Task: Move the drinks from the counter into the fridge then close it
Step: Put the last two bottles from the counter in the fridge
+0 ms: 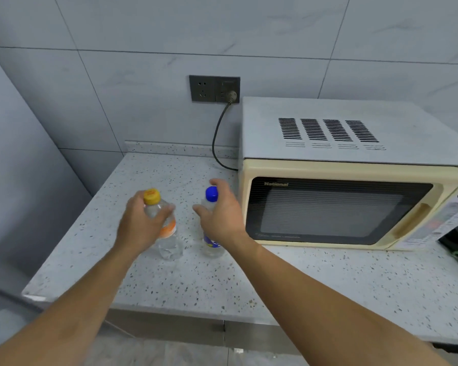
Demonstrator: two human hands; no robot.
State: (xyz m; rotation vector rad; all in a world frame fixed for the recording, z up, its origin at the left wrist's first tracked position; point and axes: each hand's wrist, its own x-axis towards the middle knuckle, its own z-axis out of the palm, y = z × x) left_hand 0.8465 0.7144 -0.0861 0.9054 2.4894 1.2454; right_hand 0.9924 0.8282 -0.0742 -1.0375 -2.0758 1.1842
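A tall grey panel, probably the fridge [24, 180], is seen at the far left edge, though too little of it is shown for its door to be judged. To its right a speckled stone counter [315, 281] is spread across the view, with a cream microwave [349, 202] set at the right and plugged into a dark wall socket [214, 89] behind.

Both drinks are stood upright on the counter, left of the microwave and just beside each other. The yellow-capped bottle [167, 233], clear with an orange label, is gripped around its shoulder by the left hand [140, 220], the fingers curled round it. The blue-capped bottle [211, 241] is enclosed at its neck by the right hand [222, 215]; the thumb and fingers are curved about it, but whether they are pressed firmly against the plastic cannot be told.

Both bottles appear to be filled with clear liquid, so a moderate weight is to be expected. Thin plastic walls are likely to give under a hard squeeze, and a smooth surface may slip. A firmer hold would be had lower, around the labelled waist, than at the tapering neck.
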